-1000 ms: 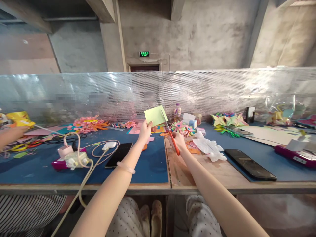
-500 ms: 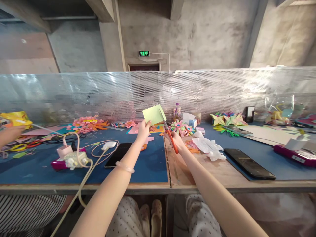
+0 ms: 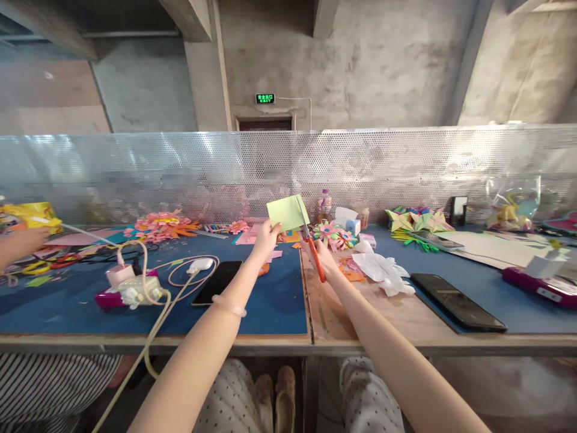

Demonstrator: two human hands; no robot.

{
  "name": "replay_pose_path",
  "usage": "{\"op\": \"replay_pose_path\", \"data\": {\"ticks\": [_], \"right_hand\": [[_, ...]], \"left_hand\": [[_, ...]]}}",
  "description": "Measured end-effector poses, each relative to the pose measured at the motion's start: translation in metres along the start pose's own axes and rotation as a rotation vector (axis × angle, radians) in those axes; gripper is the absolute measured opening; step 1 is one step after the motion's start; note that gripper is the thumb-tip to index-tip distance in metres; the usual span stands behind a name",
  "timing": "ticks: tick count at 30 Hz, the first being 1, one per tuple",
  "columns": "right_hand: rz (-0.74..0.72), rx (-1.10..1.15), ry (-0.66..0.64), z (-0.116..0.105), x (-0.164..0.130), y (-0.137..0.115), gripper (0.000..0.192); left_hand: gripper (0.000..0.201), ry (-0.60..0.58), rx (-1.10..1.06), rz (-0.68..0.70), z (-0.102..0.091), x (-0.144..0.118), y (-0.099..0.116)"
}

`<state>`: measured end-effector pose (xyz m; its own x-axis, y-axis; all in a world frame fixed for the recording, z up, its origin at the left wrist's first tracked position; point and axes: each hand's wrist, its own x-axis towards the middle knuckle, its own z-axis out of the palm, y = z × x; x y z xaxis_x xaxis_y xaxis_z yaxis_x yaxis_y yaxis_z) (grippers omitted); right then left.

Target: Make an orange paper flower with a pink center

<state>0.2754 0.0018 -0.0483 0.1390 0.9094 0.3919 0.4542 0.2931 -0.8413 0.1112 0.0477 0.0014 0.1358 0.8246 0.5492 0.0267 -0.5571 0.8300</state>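
up above the middle of the bench, the left hand (image 3: 265,238) pinches one pale green square sheet of paper (image 3: 287,212) by its lower left corner, thumb and fingers pressed together on it, so the sheet stands nearly upright in the air. the right hand (image 3: 323,252) is closed through the loops of one pair of orange-handled scissors (image 3: 313,252), whose blades reach up to the sheet's edge at about 4 o'clock; whether the blades are parted or closed on the paper i cannot tell at this size.

judging by its look, the sheet is very light, thin and floppy, likely to bend or flutter away from the blades if held far from the cut, and easy to crease or tear. the best hold seems to be a flat pinch close to the cut line, on the side away from the blades.

at 9 o'clock from the hands lies one dark phone (image 3: 217,281) on the blue mat, beside a white coiled cable (image 3: 180,276). at 3 o'clock sits one crumpled white plastic wrap (image 3: 383,270), and past it a second dark phone (image 3: 457,293). one multicoloured folded paper flower (image 3: 333,233) lies just beyond the right hand. another person's hand (image 3: 20,245) shows at the far left.
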Motion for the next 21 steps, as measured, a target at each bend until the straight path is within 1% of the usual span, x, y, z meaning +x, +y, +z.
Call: {"op": "replay_pose_path", "data": {"ticks": [3,9,17,21], "right_hand": [[0.024,-0.052,0.026,-0.0009,0.0004,0.0003,0.026],[0.015,-0.097,0.046,-0.0037,0.0012,0.0026,0.025],[0.029,-0.047,-0.039,0.0012,0.0024,-0.0013,0.027],[0.026,0.02,-0.094,0.005,0.0053,-0.0026,0.026]], "left_hand": [[0.024,-0.01,-0.006,0.0,0.0004,-0.0007,0.0005],[0.024,-0.037,-0.019,-0.019,0.0016,-0.0001,-0.0024],[0.026,-0.048,-0.016,-0.057,-0.0021,-0.0019,-0.0004],[0.026,-0.086,-0.005,-0.103,-0.0023,-0.0008,-0.0021]]}}
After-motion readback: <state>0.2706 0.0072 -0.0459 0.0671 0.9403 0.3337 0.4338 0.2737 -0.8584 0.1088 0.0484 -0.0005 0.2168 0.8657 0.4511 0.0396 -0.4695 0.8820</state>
